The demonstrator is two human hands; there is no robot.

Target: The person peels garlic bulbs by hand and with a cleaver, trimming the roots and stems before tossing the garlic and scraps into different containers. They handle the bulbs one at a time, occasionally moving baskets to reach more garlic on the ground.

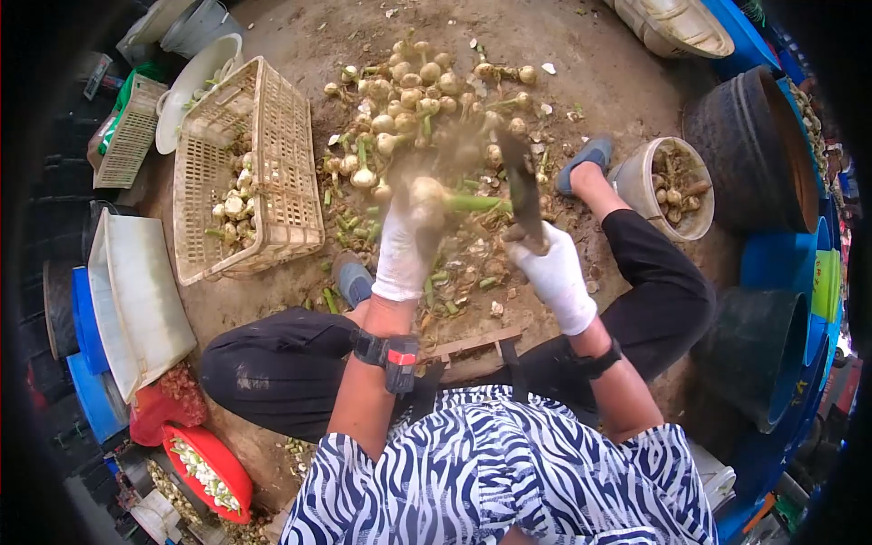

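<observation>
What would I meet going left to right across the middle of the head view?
Pale tub → plastic crate → gloved left hand holding a bulb → gloved right hand holding a knife → white bucket → dark barrel → lime-green container

Bulb [428,202], left hand [405,247] (fingers), dark blade [522,182] — blurred; pale tub [674,25], upper right — cut off by top edge.

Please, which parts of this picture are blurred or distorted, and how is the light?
Head view: the bulb and the knife are smeared, with brownish haze around; the crate looks sharper; light seems soft, without hard shadows; the rim is bent and the corners black.
</observation>
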